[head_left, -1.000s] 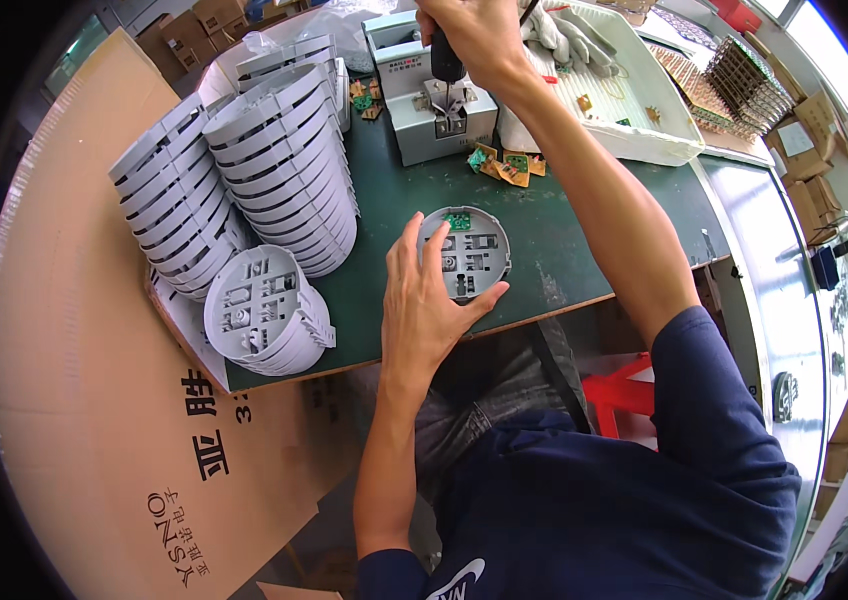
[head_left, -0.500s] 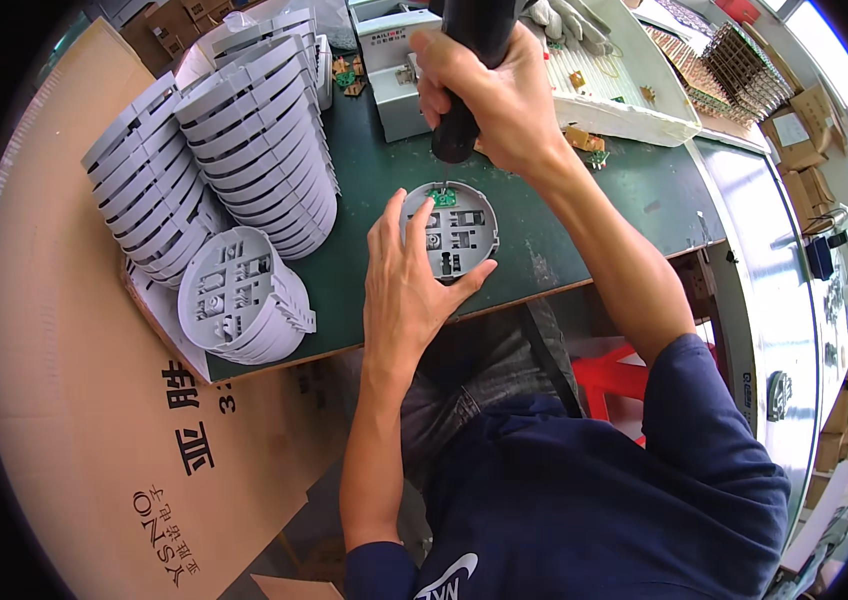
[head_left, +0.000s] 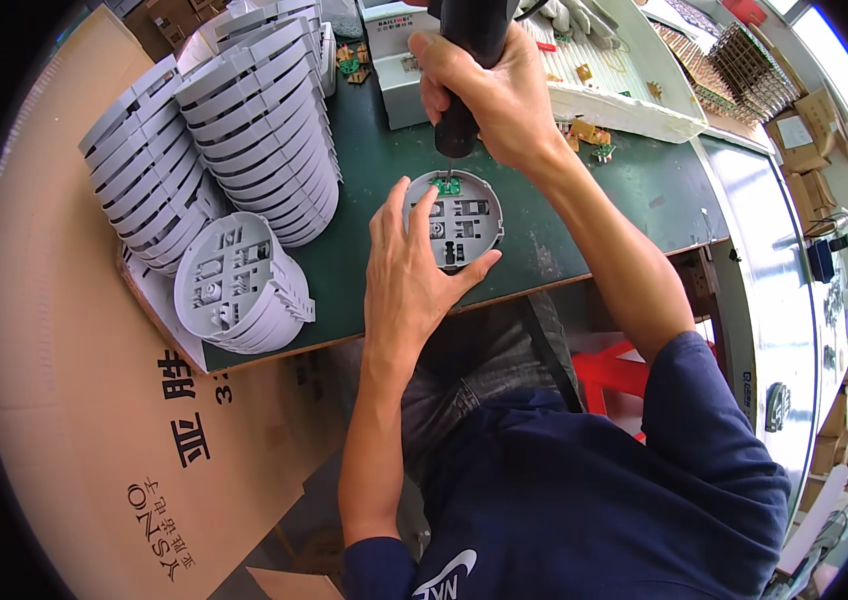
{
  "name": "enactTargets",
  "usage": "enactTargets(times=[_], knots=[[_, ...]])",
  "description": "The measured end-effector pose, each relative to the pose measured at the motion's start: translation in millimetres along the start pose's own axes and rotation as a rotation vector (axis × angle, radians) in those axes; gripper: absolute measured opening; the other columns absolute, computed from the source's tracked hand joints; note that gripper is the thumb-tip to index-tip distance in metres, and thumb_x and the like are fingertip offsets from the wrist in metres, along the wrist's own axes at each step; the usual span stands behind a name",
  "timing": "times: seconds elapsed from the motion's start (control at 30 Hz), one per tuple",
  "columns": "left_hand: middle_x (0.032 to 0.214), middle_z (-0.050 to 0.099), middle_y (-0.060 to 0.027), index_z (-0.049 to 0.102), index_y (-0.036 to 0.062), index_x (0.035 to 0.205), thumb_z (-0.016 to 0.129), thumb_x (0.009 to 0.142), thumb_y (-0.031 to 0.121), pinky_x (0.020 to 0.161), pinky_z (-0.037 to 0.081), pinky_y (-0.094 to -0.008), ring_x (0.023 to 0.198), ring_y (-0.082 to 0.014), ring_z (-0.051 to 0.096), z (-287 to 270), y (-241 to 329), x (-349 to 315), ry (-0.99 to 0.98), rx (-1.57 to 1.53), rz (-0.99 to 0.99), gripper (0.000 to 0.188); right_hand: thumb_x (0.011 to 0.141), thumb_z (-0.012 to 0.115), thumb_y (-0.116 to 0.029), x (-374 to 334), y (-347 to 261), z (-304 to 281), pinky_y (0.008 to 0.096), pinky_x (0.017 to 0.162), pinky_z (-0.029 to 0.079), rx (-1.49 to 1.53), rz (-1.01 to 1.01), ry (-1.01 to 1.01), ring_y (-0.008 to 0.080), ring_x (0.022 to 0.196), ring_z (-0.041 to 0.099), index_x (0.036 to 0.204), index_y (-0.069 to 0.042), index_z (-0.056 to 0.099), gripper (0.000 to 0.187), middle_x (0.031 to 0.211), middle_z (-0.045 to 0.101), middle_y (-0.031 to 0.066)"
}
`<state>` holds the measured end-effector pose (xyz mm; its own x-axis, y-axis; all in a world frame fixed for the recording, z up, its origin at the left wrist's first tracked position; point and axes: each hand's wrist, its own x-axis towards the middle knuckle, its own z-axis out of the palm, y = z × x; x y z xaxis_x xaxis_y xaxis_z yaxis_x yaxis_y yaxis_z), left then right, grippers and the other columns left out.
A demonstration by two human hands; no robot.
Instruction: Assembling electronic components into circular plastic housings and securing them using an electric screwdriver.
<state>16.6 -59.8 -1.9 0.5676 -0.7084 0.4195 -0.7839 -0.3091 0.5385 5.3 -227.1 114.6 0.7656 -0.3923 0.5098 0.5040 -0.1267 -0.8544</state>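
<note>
housing (head_left: 455,222) lies on bench (head_left: 559,225) near front edge; likely light, stiff, prone to slide. rim looks best hold: left hand (head_left: 404,250) spans it, fingers and thumb curled about rim. right hand (head_left: 504,100) clenched round driver (head_left: 457,133), its tip at board (head_left: 451,187), likely fragile; contact unclear. stacks (head_left: 259,130) crowd left; more room to right, tray (head_left: 634,115) beyond.
</note>
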Motion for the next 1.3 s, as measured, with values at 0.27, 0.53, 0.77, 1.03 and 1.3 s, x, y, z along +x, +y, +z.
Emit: enactTargets(times=[0.27, 0.53, 0.77, 1.03, 1.3], knots=[[0.149, 0.043, -0.0249, 0.050, -0.0003, 0.139, 0.084, 0.079, 0.053, 0.107, 0.047, -0.0501, 0.131, -0.0421, 0.047, 2, -2, -2, 0.006, -0.007, 0.009, 0.088, 0.097, 0.071, -0.019, -2, 6, -4, 0.0256, 0.052, 0.045, -0.010, 0.042, -0.071, 0.0087, 0.056, 0.056, 0.095, -0.004, 0.059, 0.019, 0.068, 0.059, 0.0009], [0.148, 0.043, -0.0249, 0.050, -0.0002, 0.139, 0.085, 0.078, 0.052, 0.106, 0.047, -0.0505, 0.130, -0.0424, 0.048, 3, -1, 0, -0.002, -0.018, 0.002, 0.088, 0.095, 0.075, -0.025, -2, 8, -7, 0.0257, 0.051, 0.045, -0.059, 0.095, -0.142, 0.0088, 0.055, 0.056, 0.092, -0.005, 0.059, 0.026, 0.068, 0.059, 0.0008], [0.146, 0.044, -0.0249, 0.050, -0.0009, 0.138, 0.085, 0.078, 0.052, 0.107, 0.046, -0.0503, 0.130, -0.0425, 0.048, 4, -4, 0, 0.035, -0.026, 0.020, 0.087, 0.095, 0.076, -0.031, 2, 4, 0, 0.0257, 0.052, 0.045, -0.085, 0.104, -0.124, 0.0089, 0.057, 0.056, 0.095, -0.005, 0.057, 0.032, 0.068, 0.059, 0.0012], [0.153, 0.043, -0.0242, 0.051, 0.0027, 0.144, 0.086, 0.077, 0.050, 0.111, 0.042, -0.0505, 0.135, -0.0428, 0.046, -30, 15, -14, 0.173, -0.028, 0.158, 0.089, 0.098, 0.075, -0.031, 25, -3, -1, 0.0258, 0.054, 0.047, -0.207, 0.061, -0.116, 0.0091, 0.058, 0.058, 0.101, -0.004, 0.061, 0.030, 0.069, 0.060, 0.0002], [0.122, 0.062, -0.0155, 0.066, 0.0045, 0.117, 0.087, 0.079, 0.044, 0.102, 0.045, -0.0492, 0.119, -0.0370, 0.055, -187, 9, -19, 0.329, 0.382, -0.233, 0.059, 0.101, 0.069, -0.033, 8, -7, -13, 0.0285, 0.086, 0.049, -0.294, -0.016, -0.092, 0.0141, 0.098, 0.063, 0.129, 0.002, 0.055, 0.047, 0.109, 0.066, 0.0073]])
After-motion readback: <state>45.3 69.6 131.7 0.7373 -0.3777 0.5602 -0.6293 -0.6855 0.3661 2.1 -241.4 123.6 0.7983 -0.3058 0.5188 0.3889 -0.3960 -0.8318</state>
